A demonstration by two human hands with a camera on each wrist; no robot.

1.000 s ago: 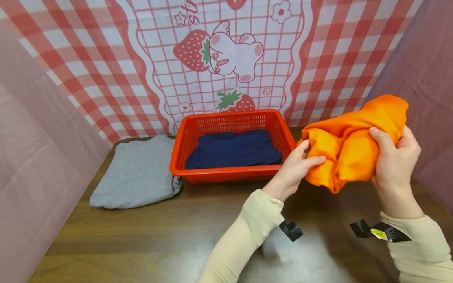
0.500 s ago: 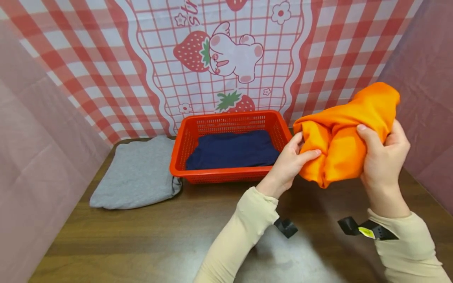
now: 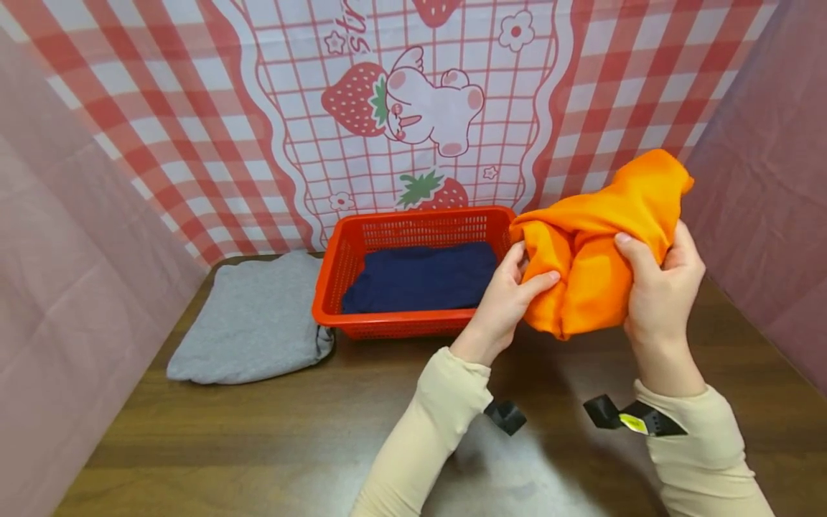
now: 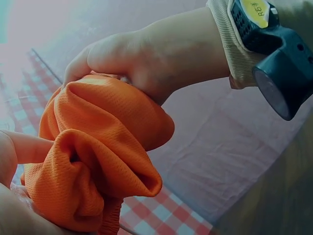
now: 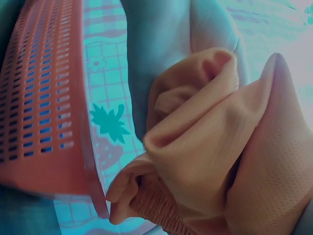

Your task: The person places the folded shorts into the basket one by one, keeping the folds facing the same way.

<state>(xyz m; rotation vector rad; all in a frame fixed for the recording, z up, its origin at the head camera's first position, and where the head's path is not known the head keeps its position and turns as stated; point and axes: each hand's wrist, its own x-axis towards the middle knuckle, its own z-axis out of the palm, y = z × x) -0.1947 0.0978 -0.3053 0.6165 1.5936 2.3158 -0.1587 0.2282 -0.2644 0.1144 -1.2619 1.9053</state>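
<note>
In the head view, a folded orange garment (image 3: 597, 251) is held up over the right side of the table, between both hands. My left hand (image 3: 500, 301) pinches its left edge, thumb on the front and fingers behind. My right hand (image 3: 662, 298) grips the right side with its thumb across the front. The left wrist view shows bunched mesh cloth (image 4: 98, 147) between the hands. A gathered elastic edge (image 5: 159, 208) hangs at the lower end in the right wrist view. Just left of the garment stands a red plastic basket (image 3: 388, 316) with folded navy cloth (image 3: 423, 276) inside.
Left of the basket, a folded grey cloth (image 3: 255, 323) lies on the brown wooden table (image 3: 258, 438). A checked strawberry-print curtain (image 3: 439, 93) hangs behind the basket. Pink cloth walls (image 3: 769, 187) close off both sides.
Both hands have carried the orange garment leftward, so that it now overlaps the basket's right end in the head view. Basket, navy cloth and grey cloth have stayed in place.
</note>
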